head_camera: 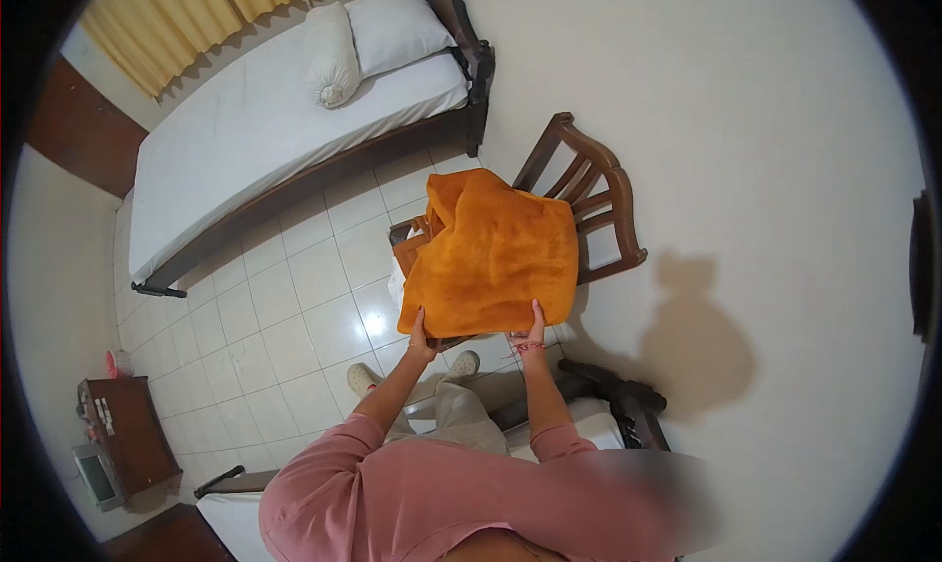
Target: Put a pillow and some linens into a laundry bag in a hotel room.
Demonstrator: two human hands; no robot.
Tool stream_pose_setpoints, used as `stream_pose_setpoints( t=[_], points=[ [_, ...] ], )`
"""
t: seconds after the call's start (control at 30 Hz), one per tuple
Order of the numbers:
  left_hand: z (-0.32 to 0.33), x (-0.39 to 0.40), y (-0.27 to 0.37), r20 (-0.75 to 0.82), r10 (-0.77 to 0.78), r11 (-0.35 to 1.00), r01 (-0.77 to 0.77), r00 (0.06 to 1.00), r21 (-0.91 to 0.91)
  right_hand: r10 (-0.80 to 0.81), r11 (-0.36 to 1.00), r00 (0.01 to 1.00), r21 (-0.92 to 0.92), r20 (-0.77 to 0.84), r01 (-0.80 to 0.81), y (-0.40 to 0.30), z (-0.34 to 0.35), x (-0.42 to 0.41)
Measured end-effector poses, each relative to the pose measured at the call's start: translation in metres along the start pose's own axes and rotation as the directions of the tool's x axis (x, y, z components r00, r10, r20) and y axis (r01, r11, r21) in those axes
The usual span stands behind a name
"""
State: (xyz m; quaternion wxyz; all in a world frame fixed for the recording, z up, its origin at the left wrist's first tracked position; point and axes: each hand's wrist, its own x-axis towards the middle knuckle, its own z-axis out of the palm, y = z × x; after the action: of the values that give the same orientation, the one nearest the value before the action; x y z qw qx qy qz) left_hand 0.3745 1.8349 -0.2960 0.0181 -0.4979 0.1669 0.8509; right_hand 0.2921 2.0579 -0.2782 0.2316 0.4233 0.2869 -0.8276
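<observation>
An orange plush blanket (500, 260) lies folded over the seat of a wooden chair (624, 201). My left hand (422, 339) grips its near left corner, thumb on top and fingers underneath. With the thumb also on top, my right hand (531, 325) holds the near edge further right; a red cord bracelet is on that wrist. Part of the blanket's far left side is bunched up. Under its left side a brown strap or cloth (408, 255) and some white material (396, 286) stick out, and most of the seat is hidden.
A bed with a white sheet (243, 150), a pillow (397, 29) and a bolster (331, 54) stands at the far left. Another bed's dark wooden frame (625, 385) is close on my right. A wooden cabinet (129, 433) stands at the left, on the tiled floor (294, 326).
</observation>
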Motion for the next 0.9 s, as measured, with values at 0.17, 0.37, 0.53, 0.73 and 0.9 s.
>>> stream_pose_setpoints(
  t=[0.17,0.37,0.53,0.73,0.9],
  points=[
    [0.025,-0.056,0.014,0.065,-0.202,0.979,0.198,0.977,0.058,-0.098,0.994,0.99,-0.049,-0.102,0.093,-0.007,0.012,-0.024],
    [0.015,-0.039,0.014,0.158,-0.165,0.977,0.183,0.974,-0.11,-0.276,0.961,0.96,0.041,0.035,0.275,-0.003,0.013,-0.028],
    [0.03,-0.073,0.042,0.317,-0.107,0.962,0.178,0.942,-0.206,-0.269,0.96,0.954,0.121,0.133,0.254,-0.005,0.035,-0.053],
    [0.077,-0.109,0.115,0.503,0.049,0.993,-0.095,0.863,0.066,-0.238,0.886,0.952,-0.358,0.193,0.294,-0.028,0.092,-0.075],
    [0.115,-0.12,0.135,0.491,0.074,0.98,-0.155,0.868,0.127,-0.222,0.808,0.975,-0.559,0.002,0.185,-0.035,0.096,-0.058]
  ],
)
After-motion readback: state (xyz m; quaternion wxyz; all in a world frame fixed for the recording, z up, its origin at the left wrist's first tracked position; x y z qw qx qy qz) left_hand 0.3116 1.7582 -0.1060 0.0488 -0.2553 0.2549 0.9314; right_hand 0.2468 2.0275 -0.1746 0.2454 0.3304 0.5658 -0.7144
